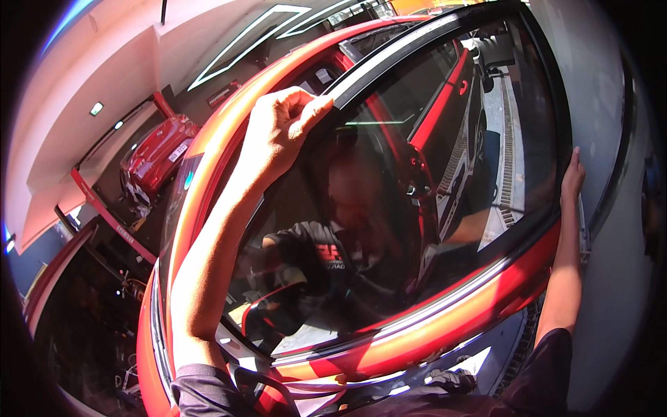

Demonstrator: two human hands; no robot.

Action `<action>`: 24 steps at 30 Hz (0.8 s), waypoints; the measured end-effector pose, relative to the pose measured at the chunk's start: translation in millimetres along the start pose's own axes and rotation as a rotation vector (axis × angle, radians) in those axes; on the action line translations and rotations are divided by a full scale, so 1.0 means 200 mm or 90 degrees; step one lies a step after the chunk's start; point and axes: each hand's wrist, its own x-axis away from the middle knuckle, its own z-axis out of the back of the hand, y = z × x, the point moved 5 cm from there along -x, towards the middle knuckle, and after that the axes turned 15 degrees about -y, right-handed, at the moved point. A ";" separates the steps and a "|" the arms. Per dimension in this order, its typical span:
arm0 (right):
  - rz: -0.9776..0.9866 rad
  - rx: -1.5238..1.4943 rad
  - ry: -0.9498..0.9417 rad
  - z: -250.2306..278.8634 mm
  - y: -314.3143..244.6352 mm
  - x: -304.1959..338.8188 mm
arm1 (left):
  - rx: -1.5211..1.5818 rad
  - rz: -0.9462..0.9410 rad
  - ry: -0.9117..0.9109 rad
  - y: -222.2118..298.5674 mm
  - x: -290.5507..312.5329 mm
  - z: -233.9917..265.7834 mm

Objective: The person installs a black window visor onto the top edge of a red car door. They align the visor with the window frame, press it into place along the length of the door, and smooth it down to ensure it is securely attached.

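A red car door stands open in front of me. Its dark window glass mirrors a person in a dark shirt and a red door panel. Along the sloping upper edge of the door, my left hand pinches the black window frame between thumb and fingers. Farther right, my right hand is closed around the door's rear edge, with its thumb side showing and the other fingers mostly hidden behind the frame. Both arms reach around the glass, one on each side.
The red car's roof edge curves up just left of the door. Beyond it, another red car stands near a red lift frame. A pale grey wall rises close to my right arm. Bright light tubes hang overhead.
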 end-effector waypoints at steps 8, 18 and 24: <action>-0.013 0.000 -0.020 0.01 0.06 -0.05 | 0.245 -0.127 -0.158 -0.09 0.01 0.05; 0.054 0.017 0.030 0.05 0.01 -0.01 | -0.011 0.029 -0.016 0.04 0.00 0.00; 0.028 -0.003 -0.003 0.03 0.03 -0.03 | 0.220 -0.173 -0.082 -0.10 -0.03 -0.02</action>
